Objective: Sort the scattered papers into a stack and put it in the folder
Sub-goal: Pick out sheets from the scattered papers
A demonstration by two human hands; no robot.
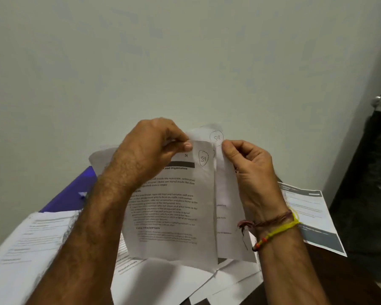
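Papers (174, 208) hang upright between both hands, left hand (150, 146) and right hand (249, 170) pinching their top edges.

Ahead: the wall (185, 51) closes off the upper frame just behind my raised sheets (174, 205).
Lower left: loose papers (26, 249) overlap the purple folder (70, 194).
Right: a printed page (312, 216) overhangs the table edge.
Far right: dark door (372, 172).
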